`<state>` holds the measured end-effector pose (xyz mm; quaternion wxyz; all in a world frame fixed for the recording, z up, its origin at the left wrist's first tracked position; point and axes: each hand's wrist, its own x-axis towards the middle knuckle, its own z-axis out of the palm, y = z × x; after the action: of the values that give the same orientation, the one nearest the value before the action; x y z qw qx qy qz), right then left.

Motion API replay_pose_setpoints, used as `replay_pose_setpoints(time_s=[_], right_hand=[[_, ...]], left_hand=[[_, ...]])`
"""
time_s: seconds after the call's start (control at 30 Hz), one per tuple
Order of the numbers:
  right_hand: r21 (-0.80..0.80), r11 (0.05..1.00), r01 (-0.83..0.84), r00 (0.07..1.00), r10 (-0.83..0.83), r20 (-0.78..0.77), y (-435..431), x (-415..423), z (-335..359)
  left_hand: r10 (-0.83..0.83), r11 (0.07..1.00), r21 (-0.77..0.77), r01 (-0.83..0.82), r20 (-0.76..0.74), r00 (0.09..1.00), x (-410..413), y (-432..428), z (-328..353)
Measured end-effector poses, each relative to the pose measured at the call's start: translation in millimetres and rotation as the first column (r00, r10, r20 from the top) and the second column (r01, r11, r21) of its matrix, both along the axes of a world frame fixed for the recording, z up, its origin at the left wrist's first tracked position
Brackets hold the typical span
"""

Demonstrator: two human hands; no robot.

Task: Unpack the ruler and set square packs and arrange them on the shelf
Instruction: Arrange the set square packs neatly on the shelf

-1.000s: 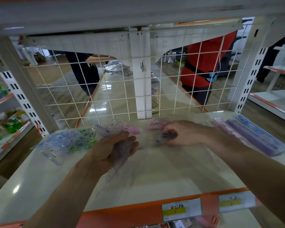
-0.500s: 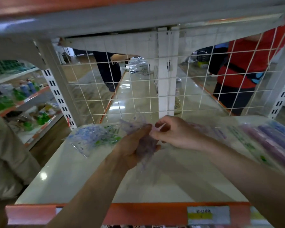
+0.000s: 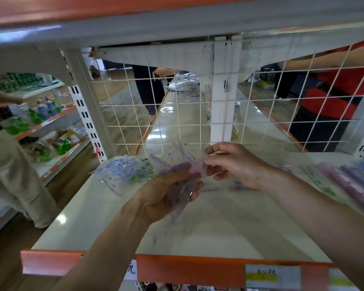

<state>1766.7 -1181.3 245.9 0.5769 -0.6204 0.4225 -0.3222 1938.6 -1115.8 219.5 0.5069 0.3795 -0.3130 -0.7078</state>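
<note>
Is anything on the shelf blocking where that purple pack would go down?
Nothing visible: the purple pack, gripped by left hand and right hand, hangs over bare shelf; blue-green packs lie left, stacked packs right.

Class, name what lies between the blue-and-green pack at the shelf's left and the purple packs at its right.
In the head view: the left hand and right hand holding a purple-printed pack, then a green-printed pack.

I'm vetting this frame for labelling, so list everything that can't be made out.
1. Purple pack, head view: the left hand grips it and the right hand pinches it. Blur and fingers hide its contents and whether it is opened.
2. Right-side packs, head view: blurred and cut off by the right edge.
3. Price labels, head view: the print is too small, and they are cut by the bottom edge.
</note>
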Motion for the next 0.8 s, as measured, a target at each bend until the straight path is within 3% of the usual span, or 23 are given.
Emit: replay_pose_setpoints(time_s=[0.27,0.47,0.7,0.8], right_hand=[[-0.064,0.996,-0.054,0.998,0.052,-0.045,1.7,1.3,2.1],[-0.083,0.988,0.130,0.991,-0.127,0.050,-7.7,-6.5,8.3],[-0.114,0.991,-0.074,0.977,0.049,-0.205,-9.7,-6.3,3.1],[-0.258,0.955,-0.144,0.954,0.065,-0.292,-6.9,4.1,-3.6]], left_hand=[[-0.016,1.000,0.028,0.014,0.095,0.995,-6.3,1.9,-0.3],[0.094,0.995,0.030,-0.096,0.066,0.993,0.4,2.9,0.4],[0.194,0.981,0.010,-0.194,0.030,0.981,8.7,2.0,3.1],[0.170,0.985,0.001,-0.170,0.069,0.983,5.2,4.4,2.6]])
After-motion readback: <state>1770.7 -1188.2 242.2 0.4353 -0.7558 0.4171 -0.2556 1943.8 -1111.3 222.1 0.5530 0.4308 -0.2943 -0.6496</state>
